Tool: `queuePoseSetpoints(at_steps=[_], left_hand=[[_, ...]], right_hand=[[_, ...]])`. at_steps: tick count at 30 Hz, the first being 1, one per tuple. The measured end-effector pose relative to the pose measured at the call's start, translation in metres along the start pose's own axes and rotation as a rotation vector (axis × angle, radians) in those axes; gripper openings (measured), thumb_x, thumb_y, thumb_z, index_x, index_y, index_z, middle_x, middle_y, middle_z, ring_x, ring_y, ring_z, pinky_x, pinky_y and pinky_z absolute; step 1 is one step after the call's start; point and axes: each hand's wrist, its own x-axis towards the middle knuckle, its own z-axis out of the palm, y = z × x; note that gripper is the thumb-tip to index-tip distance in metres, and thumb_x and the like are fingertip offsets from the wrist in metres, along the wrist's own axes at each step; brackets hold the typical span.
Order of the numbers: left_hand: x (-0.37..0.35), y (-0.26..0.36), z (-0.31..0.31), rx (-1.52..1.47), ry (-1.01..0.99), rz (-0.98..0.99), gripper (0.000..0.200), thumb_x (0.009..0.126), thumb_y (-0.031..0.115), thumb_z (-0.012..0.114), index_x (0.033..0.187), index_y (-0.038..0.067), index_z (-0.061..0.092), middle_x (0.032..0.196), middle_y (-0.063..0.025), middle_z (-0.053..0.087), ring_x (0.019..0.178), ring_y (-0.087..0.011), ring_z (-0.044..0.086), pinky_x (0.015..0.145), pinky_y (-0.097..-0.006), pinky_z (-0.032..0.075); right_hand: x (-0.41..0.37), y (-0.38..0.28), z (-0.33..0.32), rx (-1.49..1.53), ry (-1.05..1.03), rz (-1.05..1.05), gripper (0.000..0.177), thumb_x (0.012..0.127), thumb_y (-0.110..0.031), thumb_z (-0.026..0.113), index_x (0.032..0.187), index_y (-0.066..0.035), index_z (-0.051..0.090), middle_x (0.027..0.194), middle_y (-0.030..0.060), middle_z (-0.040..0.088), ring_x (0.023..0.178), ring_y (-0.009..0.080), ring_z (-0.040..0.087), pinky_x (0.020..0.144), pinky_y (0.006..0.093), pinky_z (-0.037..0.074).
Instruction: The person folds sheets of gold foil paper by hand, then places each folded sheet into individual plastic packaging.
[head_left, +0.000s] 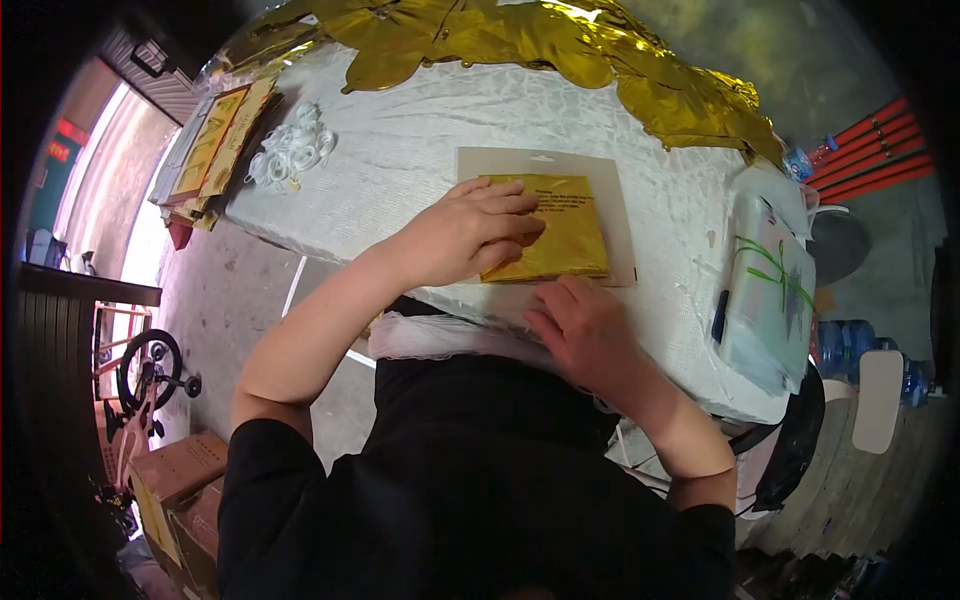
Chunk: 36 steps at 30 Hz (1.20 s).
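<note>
A folded gold foil sheet (570,235) with small printed text lies on a grey-beige card (618,215) near the table's front edge. My left hand (475,230) rests on the left part of the foil, palm down, its fingers stretched out to the right. Just below the foil's lower edge is my right hand (580,325), its fingers curled loosely near the table edge; whether anything is between them is hidden. White string or netting (430,337) lies across my waist.
Gold foil shapes (500,35) spread along the far edge of the white-covered table (400,130). White loops (295,150) and stacked packets (210,145) sit at the left. A plastic-wrapped stack (765,290) tied with green string lies right, near a bottle (808,160).
</note>
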Motion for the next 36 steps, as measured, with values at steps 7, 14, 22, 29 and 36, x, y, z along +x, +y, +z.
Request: queuePoseSetpoints(at_steps=[7, 14, 22, 29, 36], left_hand=[[-0.001, -0.003, 0.003, -0.001, 0.015, -0.005, 0.029, 0.085, 0.022, 0.052, 0.112, 0.012, 0.059, 0.127, -0.0105, 0.050, 0.123, -0.0295, 0.041, 0.103, -0.0445, 0.029], [-0.001, -0.003, 0.004, -0.013, 0.001, -0.021, 0.030, 0.085, 0.023, 0.053, 0.112, 0.012, 0.058, 0.128, -0.0100, 0.049, 0.124, -0.0292, 0.040, 0.104, -0.0447, 0.028], [0.000, -0.002, 0.002, -0.010, -0.025, -0.025, 0.031, 0.086, 0.024, 0.053, 0.114, 0.013, 0.058, 0.128, -0.0097, 0.049, 0.125, -0.0292, 0.040, 0.104, -0.0440, 0.028], [0.008, -0.008, 0.002, -0.051, -0.028, 0.023, 0.029, 0.085, 0.021, 0.054, 0.112, 0.012, 0.059, 0.125, -0.0091, 0.050, 0.125, -0.0289, 0.040, 0.103, -0.0434, 0.029], [0.012, -0.004, -0.006, -0.154, -0.020, 0.182, 0.029, 0.077, 0.012, 0.062, 0.106, 0.007, 0.062, 0.123, -0.0116, 0.053, 0.118, -0.0301, 0.046, 0.097, -0.0416, 0.036]], right_hand=[[0.013, 0.002, -0.001, -0.009, 0.006, -0.120, 0.009, 0.075, -0.006, 0.061, 0.080, -0.003, 0.054, 0.082, 0.0127, 0.051, 0.077, 0.0299, 0.053, 0.066, 0.0374, 0.044], [0.022, 0.007, -0.005, -0.078, -0.206, -0.248, 0.013, 0.074, -0.005, 0.060, 0.083, -0.002, 0.050, 0.080, 0.0127, 0.051, 0.076, 0.0289, 0.053, 0.066, 0.0372, 0.044], [-0.016, 0.028, -0.051, 0.508, -0.088, -0.008, 0.008, 0.077, -0.003, 0.056, 0.078, -0.004, 0.048, 0.077, 0.0071, 0.047, 0.072, 0.0212, 0.049, 0.062, 0.0304, 0.040], [-0.073, 0.041, -0.135, 1.003, 0.895, 0.008, 0.010, 0.079, -0.009, 0.059, 0.080, -0.005, 0.050, 0.082, 0.0083, 0.049, 0.074, 0.0200, 0.050, 0.065, 0.0314, 0.041], [-0.085, 0.041, -0.119, 0.683, -0.057, 0.137, 0.017, 0.072, -0.005, 0.066, 0.065, -0.002, 0.051, 0.073, 0.0091, 0.056, 0.056, 0.0171, 0.048, 0.054, 0.0283, 0.040]])
